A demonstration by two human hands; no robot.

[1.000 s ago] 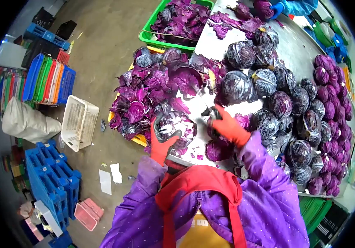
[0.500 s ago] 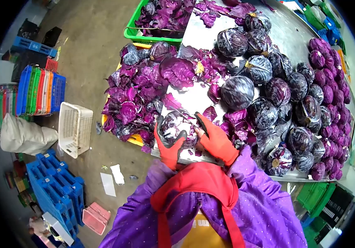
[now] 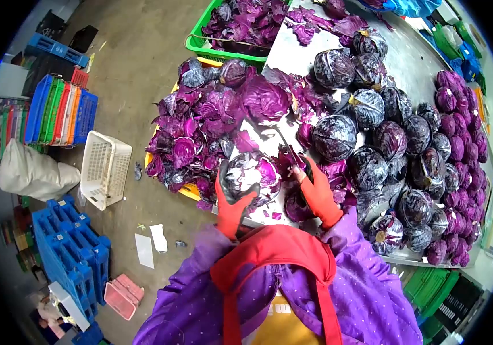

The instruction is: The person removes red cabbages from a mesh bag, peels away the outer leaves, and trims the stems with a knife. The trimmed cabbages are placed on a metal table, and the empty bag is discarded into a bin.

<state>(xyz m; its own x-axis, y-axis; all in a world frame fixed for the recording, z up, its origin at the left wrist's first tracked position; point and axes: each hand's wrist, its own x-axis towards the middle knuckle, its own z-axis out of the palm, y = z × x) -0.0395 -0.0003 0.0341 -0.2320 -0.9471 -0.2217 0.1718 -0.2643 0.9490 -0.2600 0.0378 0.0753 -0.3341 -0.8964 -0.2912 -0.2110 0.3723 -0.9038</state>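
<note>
A partly trimmed red cabbage point(image 3: 250, 177), with white patches and purple leaf showing, sits at the near edge of the metal table. My left hand point(image 3: 232, 198), in a red and black glove, is curled around its left side and holds it. My right hand point(image 3: 317, 192), gloved alike, is closed on a knife point(image 3: 284, 140) whose thin blade points away from me. A dark torn leaf point(image 3: 288, 161) lies against the blade, just right of the cabbage and apart from it. The knife's handle is mostly hidden in the glove.
Loose leaves overflow a yellow crate point(image 3: 189, 191) to the left, with a green crate point(image 3: 193, 41) of leaves behind. Dark untrimmed cabbages point(image 3: 334, 138) crowd the right side, and smaller bright purple ones point(image 3: 458, 146) line the far right edge. A white basket point(image 3: 121, 167) stands on the floor.
My right hand and the knife have moved right, away from the cabbage, and a torn leaf is now beside the blade. The left hand still holds the cabbage. The view has shifted slightly.
</note>
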